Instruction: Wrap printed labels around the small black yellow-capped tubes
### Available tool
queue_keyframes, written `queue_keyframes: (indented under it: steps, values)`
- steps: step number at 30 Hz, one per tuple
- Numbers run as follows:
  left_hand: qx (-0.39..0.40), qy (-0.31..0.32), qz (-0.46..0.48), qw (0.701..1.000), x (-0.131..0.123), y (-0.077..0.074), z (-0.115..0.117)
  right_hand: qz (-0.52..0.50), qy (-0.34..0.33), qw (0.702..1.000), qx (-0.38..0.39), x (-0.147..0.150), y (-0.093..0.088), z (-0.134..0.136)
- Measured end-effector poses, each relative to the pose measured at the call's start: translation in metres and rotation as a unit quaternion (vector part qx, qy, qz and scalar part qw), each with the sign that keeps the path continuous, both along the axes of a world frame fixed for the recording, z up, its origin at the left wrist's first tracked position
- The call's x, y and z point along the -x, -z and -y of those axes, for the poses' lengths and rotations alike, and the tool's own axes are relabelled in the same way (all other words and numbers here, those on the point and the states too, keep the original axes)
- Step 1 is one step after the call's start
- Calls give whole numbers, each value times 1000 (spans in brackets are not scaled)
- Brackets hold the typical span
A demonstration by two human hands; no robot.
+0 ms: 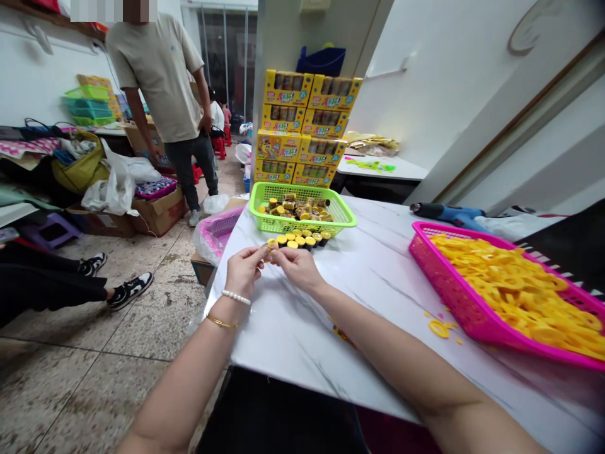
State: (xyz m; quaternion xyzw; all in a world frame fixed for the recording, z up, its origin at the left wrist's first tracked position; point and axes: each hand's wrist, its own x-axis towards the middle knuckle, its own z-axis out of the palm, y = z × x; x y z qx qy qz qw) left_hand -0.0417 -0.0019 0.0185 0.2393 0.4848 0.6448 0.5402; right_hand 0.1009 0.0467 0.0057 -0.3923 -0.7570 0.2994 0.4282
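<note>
My left hand and my right hand meet over the table's left side. The fingertips of both pinch a small yellow piece; fingers cover most of it, so its exact kind is hidden. Just beyond my fingers, short dark cylinders with yellow tops stand close together. Behind them, a green basket holds a heap of similar yellow and dark cylinders. A pearl bracelet and a gold bangle circle my left wrist.
A pink basket of yellow ring-shaped parts stands right on the white table, near a blue heat gun. Loose yellow bits lie beside it. Yellow boxes are stacked behind. A person stands at left.
</note>
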Motion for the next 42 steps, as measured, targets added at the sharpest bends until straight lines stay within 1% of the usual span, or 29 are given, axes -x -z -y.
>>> queue_keyframes:
  steps: [2, 4, 6, 7, 8, 9, 10, 11, 12, 13, 14, 15, 16, 17, 18, 19, 21, 24, 26, 27, 29, 30, 31, 35, 37, 40, 42]
  values:
    - [14, -20, 21, 999, 7, -3, -2, 63, 19, 993, -97, 1, -9, -18]
    - [31, -35, 30, 998, 12, -6, -4, 165, 35, 967, -190, 1, -16, -36]
    - [44, -22, 46, 998, 17, -8, -6, 284, 8, 931, -231, 3, -16, -49]
    - [48, -13, 60, 997, 18, -9, -6, 323, -11, 916, -237, 5, -15, -52]
    - [51, -6, 77, 996, 19, -10, -6, 338, -25, 910, -239, 6, -13, -53]
    - [56, 0, 97, 994, 20, -12, -6, 322, -28, 917, -236, 7, -11, -53]
    - [64, 3, 120, 991, 21, -13, -6, 275, -20, 935, -221, 6, -10, -52]
    - [73, 8, 143, 987, 21, -15, -6, 202, -7, 961, -186, 6, -10, -50]
    - [81, 16, 166, 983, 22, -16, -6, 112, 3, 985, -130, 4, -11, -49]
    - [87, 26, 185, 979, 22, -17, -6, 15, 4, 998, -57, 2, -12, -47]
    - [91, 39, 201, 975, 22, -18, -6, -75, -8, 997, 23, 0, -14, -45]
    - [92, 52, 215, 971, 23, -18, -6, -147, -30, 984, 97, -2, -16, -44]
    - [92, 63, 226, 968, 23, -18, -6, -196, -56, 966, 157, -3, -18, -42]
    - [91, 74, 237, 965, 23, -18, -6, -222, -78, 952, 198, -4, -19, -40]
    - [89, 81, 246, 962, 23, -17, -6, -231, -89, 943, 220, -4, -20, -38]
    - [87, 86, 255, 959, 24, -17, -6, -230, -88, 942, 229, -3, -20, -36]
    - [79, 88, 267, 956, 24, -16, -6, -210, -65, 952, 214, -1, -19, -32]
    - [72, 89, 276, 954, 22, -15, -6, -186, -34, 971, 144, 2, -19, -26]
    - [70, 88, 283, 952, 21, -15, -6, -164, -49, 980, 101, 2, -21, -21]
    - [70, 87, 287, 951, 20, -15, -6, -152, -65, 982, 91, 2, -23, -19]
    - [74, 88, 292, 949, 19, -15, -6, -135, -91, 982, 92, 1, -27, -15]
    - [75, 89, 293, 949, 19, -15, -6, -131, -93, 982, 95, 1, -28, -14]
    - [74, 91, 294, 949, 19, -14, -7, -128, -87, 984, 94, 1, -29, -13]
    - [56, 85, 283, 954, 20, -12, -8, -113, -23, 992, 61, 5, -28, -10]
    - [47, 79, 259, 961, 18, -10, -8, -122, -12, 990, 70, 6, -26, -8]
    - [31, 73, 203, 976, 15, -6, -8, -161, -41, 980, 108, 6, -23, -8]
    - [3, 41, 163, 986, 14, -2, -9, -204, -82, 968, 118, 4, -23, -11]
